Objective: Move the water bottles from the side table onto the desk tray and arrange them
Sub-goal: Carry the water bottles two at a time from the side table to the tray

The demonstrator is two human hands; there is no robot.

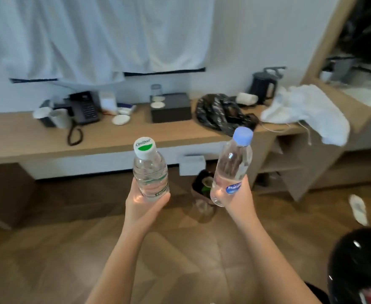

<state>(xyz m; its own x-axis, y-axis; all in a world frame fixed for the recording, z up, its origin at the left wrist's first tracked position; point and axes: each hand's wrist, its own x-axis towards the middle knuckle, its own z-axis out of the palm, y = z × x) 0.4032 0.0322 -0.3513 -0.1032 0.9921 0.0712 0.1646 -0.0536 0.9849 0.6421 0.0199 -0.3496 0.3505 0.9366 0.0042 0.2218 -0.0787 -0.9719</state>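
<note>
My left hand (144, 204) grips the base of a clear water bottle (150, 170) with a white and green cap, held upright over the floor. My right hand (238, 199) grips a taller clear water bottle (233, 165) with a pale blue cap and a blue label, tilted slightly right. Both bottles hang in the air in front of the long wooden desk (123, 138). A dark tray-like box (171, 109) with white coasters and a glass on it stands at the middle back of the desk.
The desk holds a black phone (85, 107), cups (53, 117), a dark patterned bag (219, 113), a black kettle (264, 85) and white cloth (307, 108). A bin (203, 185) stands on the wooden floor below. A slipper (359, 209) lies at the right.
</note>
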